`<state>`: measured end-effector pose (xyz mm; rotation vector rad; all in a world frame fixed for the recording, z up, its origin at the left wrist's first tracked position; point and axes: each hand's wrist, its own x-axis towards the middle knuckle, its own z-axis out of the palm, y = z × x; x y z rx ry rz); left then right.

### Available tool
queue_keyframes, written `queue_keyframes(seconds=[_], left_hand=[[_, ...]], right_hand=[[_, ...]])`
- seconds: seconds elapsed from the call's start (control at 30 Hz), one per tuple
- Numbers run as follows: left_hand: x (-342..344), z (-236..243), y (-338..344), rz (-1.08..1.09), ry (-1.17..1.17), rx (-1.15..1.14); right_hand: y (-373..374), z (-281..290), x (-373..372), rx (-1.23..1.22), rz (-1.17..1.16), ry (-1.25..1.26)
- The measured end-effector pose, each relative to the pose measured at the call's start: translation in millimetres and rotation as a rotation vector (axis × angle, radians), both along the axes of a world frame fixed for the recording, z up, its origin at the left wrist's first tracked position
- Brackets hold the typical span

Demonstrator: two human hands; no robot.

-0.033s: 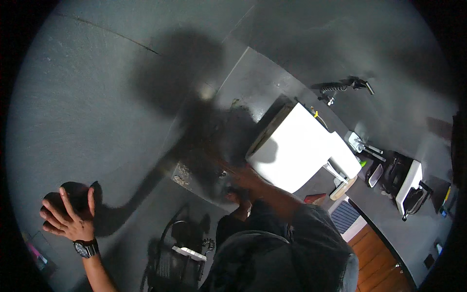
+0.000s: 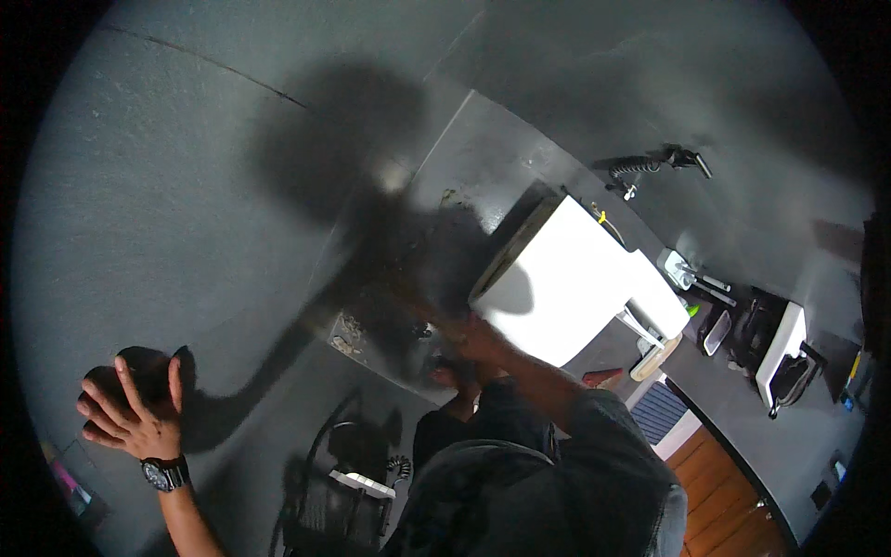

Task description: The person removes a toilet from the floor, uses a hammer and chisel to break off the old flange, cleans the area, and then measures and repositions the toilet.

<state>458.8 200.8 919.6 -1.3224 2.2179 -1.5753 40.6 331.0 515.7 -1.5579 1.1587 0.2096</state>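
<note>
Up against the grey wall, the left hand lies flat with fingers spread, holding nothing. Meanwhile the right hand reaches down to the white toilet cistern, touching its near edge; in the shadow I cannot tell whether it grips.

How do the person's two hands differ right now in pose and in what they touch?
The left hand is spread flat with fingers splayed against the dark grey wall; the right hand is curled, reaching down by the white box-shaped unit.
The left hand wears a black wristwatch; no watch shows on the right.
The left hand is well lit, the right in shadow, so its grip cannot be told.
Both are bare.
</note>
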Motion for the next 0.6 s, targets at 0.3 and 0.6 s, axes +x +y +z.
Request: queue_keyframes(seconds=[0.3, 0.6], left_hand=[[-4, -4, -4, -0.001, 0.016, -0.04], [-6, -4, -4, -0.025, 0.024, -0.012]], right_hand=[[-96, -11, -121, -0.238, -0.515, 0.295], [40, -131, 30, -0.387, -0.266, 0.267]])
